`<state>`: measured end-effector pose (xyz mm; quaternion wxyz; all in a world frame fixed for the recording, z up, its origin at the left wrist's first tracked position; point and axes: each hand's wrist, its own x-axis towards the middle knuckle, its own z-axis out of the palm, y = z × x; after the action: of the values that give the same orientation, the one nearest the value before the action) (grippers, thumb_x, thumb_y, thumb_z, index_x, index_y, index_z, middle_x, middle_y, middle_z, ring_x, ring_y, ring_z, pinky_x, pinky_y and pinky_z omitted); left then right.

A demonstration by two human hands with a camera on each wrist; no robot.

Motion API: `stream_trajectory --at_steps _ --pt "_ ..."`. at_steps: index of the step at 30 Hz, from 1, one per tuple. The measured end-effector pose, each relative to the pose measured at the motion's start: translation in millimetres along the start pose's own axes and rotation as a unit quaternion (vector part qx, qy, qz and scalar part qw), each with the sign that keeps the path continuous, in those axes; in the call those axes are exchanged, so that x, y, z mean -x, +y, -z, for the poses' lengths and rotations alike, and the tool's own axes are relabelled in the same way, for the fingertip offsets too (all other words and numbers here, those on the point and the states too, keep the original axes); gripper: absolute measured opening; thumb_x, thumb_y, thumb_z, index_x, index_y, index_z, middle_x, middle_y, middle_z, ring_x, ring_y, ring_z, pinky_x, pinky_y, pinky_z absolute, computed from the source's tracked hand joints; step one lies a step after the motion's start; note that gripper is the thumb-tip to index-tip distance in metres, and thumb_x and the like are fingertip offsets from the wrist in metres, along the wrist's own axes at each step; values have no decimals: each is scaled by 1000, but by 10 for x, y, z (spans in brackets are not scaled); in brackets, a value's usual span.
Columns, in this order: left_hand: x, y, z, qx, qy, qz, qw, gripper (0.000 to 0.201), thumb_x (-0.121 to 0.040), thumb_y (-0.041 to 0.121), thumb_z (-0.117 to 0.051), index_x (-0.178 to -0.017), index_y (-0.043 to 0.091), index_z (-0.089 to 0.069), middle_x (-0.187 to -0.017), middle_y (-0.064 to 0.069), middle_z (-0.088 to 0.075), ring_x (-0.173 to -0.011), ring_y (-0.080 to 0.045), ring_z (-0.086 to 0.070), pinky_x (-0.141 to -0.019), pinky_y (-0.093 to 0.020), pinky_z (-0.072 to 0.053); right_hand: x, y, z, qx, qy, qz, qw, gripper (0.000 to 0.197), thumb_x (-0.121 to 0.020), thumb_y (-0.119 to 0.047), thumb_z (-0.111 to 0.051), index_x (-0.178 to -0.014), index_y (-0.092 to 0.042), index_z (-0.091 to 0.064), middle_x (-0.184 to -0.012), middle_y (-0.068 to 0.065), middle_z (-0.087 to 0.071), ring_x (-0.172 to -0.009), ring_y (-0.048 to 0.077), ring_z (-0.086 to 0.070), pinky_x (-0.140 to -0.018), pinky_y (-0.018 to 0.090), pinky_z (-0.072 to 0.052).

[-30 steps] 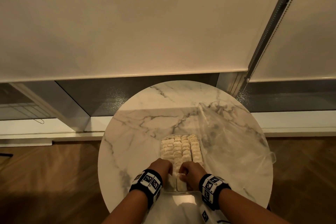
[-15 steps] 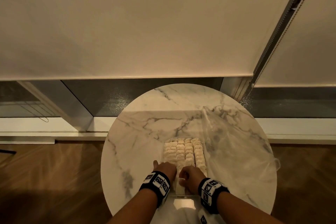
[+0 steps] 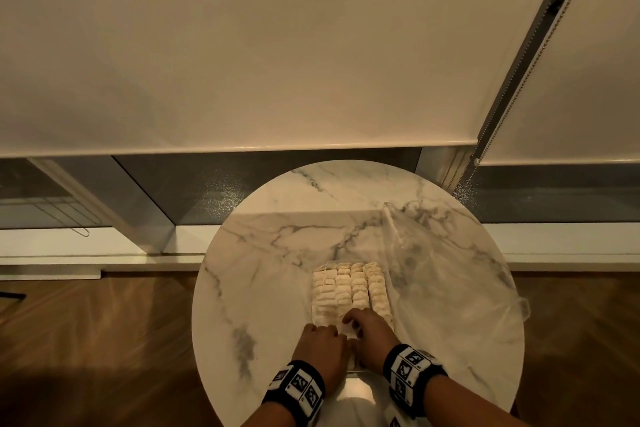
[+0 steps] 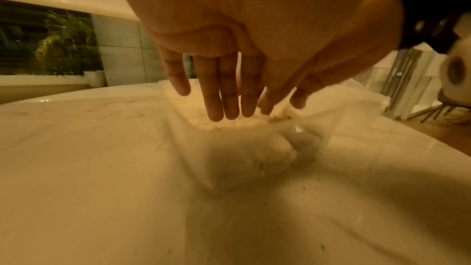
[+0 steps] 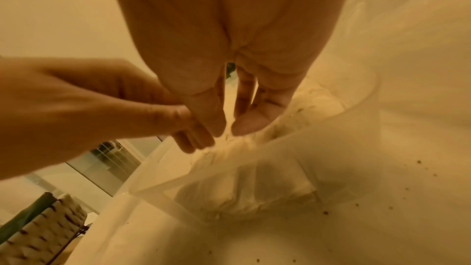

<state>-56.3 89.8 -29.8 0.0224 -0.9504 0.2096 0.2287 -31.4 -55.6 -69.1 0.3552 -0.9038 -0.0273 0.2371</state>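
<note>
A clear plastic box on a round marble table holds rows of pale sachets. Both hands are at its near end. My left hand reaches down with straight fingers whose tips rest on the sachets. My right hand is just to its right, thumb and forefinger pinching the top of one sachet in the near row. The box wall is see-through, and the packed sachets show behind it.
A crumpled clear plastic bag lies over the right half of the table, touching the box. Small dark crumbs dot the tabletop by the box. Beyond the table are a window ledge and roller blinds; wooden floor surrounds it.
My right hand has moved slightly forward over the near sachets and lifted a pale one between its fingers. My left hand stays at the box's near left end.
</note>
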Motion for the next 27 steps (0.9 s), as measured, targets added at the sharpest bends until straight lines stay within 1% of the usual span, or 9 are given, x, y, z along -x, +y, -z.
stream_trajectory --at_steps 3,6,9,11,14,18,23,25,27 --pt "106 4 -174 27 29 -15 999 60 -98 43 -15 -114 14 -65 -113 -11 -63 -109 -28 -53 -110 -46 -25 66 16 9 30 -29 -11 999 28 -79 -9 -58 -89 -35 -61 -105 -3 -62 -94 12 -59 -82 17 -46" --pt "189 17 -267 22 36 -11 999 63 -98 46 -12 -125 15 -60 -119 -12 -62 -119 -27 -50 -119 -48 -6 127 45 -39 74 -93 -7 993 25 -83 -21 -55 -99 -30 -72 -113 -2 -68 -104 15 -63 -93 22 -48" --pt "233 31 -286 15 25 7 1000 59 -98 50 -15 -138 22 -48 -132 -14 -54 -125 -29 -48 -119 -52 6 194 19 -64 104 -141 9 985 30 -85 -19 -52 -106 -19 -74 -110 5 -71 -101 22 -65 -88 26 -51" --pt "238 24 -312 7 16 14 1000 59 -97 53 -15 -137 26 -48 -136 -14 -50 -124 -29 -49 -118 -54 10 222 3 -76 117 -156 15 981 30 -85 -17 -49 -102 -12 -73 -106 10 -70 -98 25 -65 -84 29 -52" --pt "242 0 -361 8 13 22 1000 57 -97 53 -13 -131 29 -53 -131 -10 -53 -122 -26 -50 -116 -53 17 247 12 -128 128 -159 16 979 33 -87 -23 -44 -101 -12 -72 -108 10 -68 -99 26 -64 -87 34 -53" --pt "274 -50 -374 13 4 35 999 54 -96 52 -13 -128 30 -52 -134 -8 -52 -124 -25 -48 -116 -57 14 272 -28 -218 151 -155 37 975 39 -93 -31 -37 -112 -14 -66 -118 12 -58 -108 30 -57 -95 40 -48" --pt "347 -190 -383 32 -12 58 998 55 -96 56 -8 -142 38 -32 -141 -6 -44 -132 -24 -40 -113 -61 13 253 -87 -313 142 -136 62 979 37 -98 -28 -38 -119 -8 -62 -120 17 -57 -110 33 -55 -98 37 -44" --pt "369 -249 -391 31 -17 59 998 60 -92 58 -2 -140 39 -34 -143 -6 -42 -133 -23 -38 -113 -61 12 249 -129 -335 123 -135 73 980 37 -98 -29 -38 -118 -10 -63 -119 16 -59 -110 30 -55 -100 36 -44" --pt "383 -298 -402 35 -16 65 997 56 -94 57 -5 -138 40 -37 -144 -5 -41 -133 -23 -38 -114 -61 10 253 -189 -334 117 -131 88 980 36 -98 -30 -39 -116 -11 -64 -116 15 -62 -108 29 -57 -96 32 -43"
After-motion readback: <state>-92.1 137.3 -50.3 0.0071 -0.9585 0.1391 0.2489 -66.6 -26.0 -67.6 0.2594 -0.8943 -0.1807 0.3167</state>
